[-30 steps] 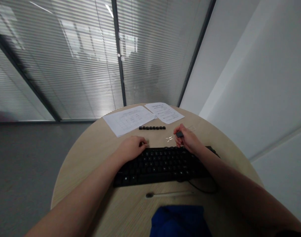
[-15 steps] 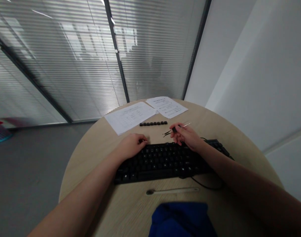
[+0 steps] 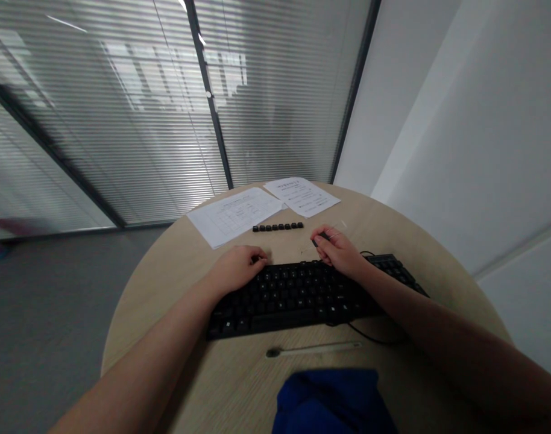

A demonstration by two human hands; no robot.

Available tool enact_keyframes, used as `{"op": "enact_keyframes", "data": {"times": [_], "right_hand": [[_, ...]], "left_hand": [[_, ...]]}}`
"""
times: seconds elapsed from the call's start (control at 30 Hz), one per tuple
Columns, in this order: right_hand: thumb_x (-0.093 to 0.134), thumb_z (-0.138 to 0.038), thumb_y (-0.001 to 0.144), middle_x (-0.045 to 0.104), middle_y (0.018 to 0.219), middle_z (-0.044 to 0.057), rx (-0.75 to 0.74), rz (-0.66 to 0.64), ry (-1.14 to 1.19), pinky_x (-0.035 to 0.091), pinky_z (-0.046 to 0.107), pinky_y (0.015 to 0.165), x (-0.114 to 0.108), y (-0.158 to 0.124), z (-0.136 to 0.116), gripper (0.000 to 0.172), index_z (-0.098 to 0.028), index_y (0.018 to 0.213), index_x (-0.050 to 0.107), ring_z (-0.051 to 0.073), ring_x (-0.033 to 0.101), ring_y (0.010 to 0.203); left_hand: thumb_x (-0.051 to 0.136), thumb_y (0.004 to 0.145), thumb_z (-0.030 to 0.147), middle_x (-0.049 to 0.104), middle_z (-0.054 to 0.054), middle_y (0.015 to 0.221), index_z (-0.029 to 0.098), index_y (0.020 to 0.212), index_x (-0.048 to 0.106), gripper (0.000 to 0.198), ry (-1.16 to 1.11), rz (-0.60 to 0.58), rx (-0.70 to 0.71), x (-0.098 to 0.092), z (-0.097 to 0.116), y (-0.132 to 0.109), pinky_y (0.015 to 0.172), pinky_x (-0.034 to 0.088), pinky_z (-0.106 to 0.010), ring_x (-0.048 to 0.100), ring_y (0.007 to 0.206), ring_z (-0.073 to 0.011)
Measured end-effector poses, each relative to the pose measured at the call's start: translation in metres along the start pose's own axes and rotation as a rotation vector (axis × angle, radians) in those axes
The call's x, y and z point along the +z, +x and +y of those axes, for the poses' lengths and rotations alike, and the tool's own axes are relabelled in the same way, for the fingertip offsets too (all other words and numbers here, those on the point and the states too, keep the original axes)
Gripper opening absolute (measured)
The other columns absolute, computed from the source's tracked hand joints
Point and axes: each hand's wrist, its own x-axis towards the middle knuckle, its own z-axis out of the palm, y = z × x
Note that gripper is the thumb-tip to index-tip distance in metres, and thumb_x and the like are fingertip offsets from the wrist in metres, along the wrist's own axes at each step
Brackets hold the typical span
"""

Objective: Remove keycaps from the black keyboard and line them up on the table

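A black keyboard (image 3: 284, 295) lies across the round table in front of me. My left hand (image 3: 242, 265) rests over its far left corner, fingers curled at the far edge; the fingertips are partly hidden. Above the keyboard's far edge, my right hand (image 3: 339, 248) is closed around the dark handle of a keycap puller (image 3: 321, 239) with thin wire ends. One wire end points up and right past the fingers; the other is faint against the table. Beyond both hands, several loose black keycaps (image 3: 278, 227) stand in a straight row.
Two printed sheets, a left sheet (image 3: 237, 214) and a right sheet (image 3: 302, 196), lie at the table's far side. Near me are a slim brush-like tool (image 3: 314, 349) and a blue cloth (image 3: 330, 401). The keyboard's cable (image 3: 375, 339) loops at the right.
My right hand has turned slightly, and the puller's dark prongs no longer show at its left. My left hand stays on the keyboard. The whole view has shifted a little.
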Motion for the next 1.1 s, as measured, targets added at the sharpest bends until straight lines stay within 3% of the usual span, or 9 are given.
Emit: {"op": "enact_keyframes", "data": {"times": [0.2,0.47,0.67,1.1], "right_hand": [[0.055,-0.051,0.086,0.063,0.074,-0.001,-0.073,-0.073,0.033,0.032,0.018,0.036,0.001,0.003,-0.001,0.035,-0.021,0.103,0.048,0.011,0.058,0.051],[0.046,-0.059,0.091,0.052,0.065,-0.004,-0.044,0.053,-0.042,0.033,0.020,0.044,0.001,0.000,0.005,0.038,-0.022,0.091,0.050,0.008,0.045,0.048],[0.042,-0.053,0.095,0.049,0.068,-0.003,-0.125,0.041,-0.271,0.037,0.024,0.053,0.000,-0.005,0.012,0.032,-0.023,0.090,0.051,0.013,0.046,0.059],[0.038,-0.052,0.097,0.052,0.070,-0.002,-0.100,-0.042,-0.307,0.038,0.025,0.056,0.001,-0.003,0.013,0.032,-0.023,0.086,0.048,0.014,0.047,0.061]], "left_hand": [[0.045,0.089,0.039,0.074,-0.007,0.096,0.022,0.098,0.072,0.034,-0.003,-0.014,0.036,0.001,-0.002,0.000,0.075,0.046,-0.033,0.064,0.085,-0.0210],[0.046,0.089,0.040,0.073,-0.006,0.091,0.022,0.096,0.072,0.033,-0.017,-0.037,0.084,0.000,-0.002,-0.001,0.072,0.044,-0.031,0.063,0.081,-0.0198],[0.046,0.089,0.041,0.073,-0.007,0.095,0.022,0.098,0.072,0.033,-0.022,-0.024,0.088,0.002,-0.004,-0.001,0.076,0.044,-0.032,0.063,0.084,-0.0207],[0.046,0.089,0.039,0.072,-0.006,0.091,0.022,0.093,0.071,0.031,-0.005,-0.031,0.094,0.001,0.000,-0.002,0.072,0.044,-0.030,0.062,0.081,-0.0192]]}}
